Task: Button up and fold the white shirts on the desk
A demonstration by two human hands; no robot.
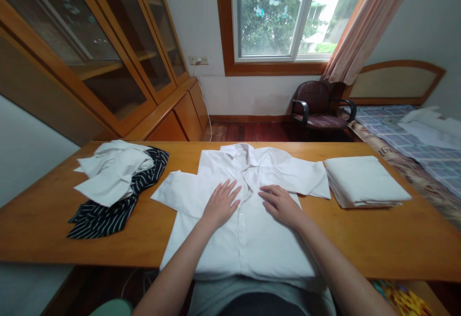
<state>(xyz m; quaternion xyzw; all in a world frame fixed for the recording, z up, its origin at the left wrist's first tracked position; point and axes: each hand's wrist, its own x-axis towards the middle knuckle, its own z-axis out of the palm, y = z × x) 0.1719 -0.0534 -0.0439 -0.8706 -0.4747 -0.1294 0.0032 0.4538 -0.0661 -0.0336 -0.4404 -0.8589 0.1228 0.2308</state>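
Shirt (248,224) at lower centre of the frame, beneath left hand (218,206) and right hand (283,205), fingers (229,191) loosely extended, gripping nothing; even outward strokes from the placket (241,239) should smooth it best

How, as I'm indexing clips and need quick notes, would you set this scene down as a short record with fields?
Left hand: open, fingers spread on the white, short-sleeved, collared cloth shirt
Right hand: fingers slightly bent, resting on the shirt's right side
Shirt: front up, collar toward the window
Surface: brown wooden table
Left of shirt: crumpled white cloth, partly over black fabric with white stripes
Right of shirt: folded, flat white cloth stack
Beyond table: dark brown armchair
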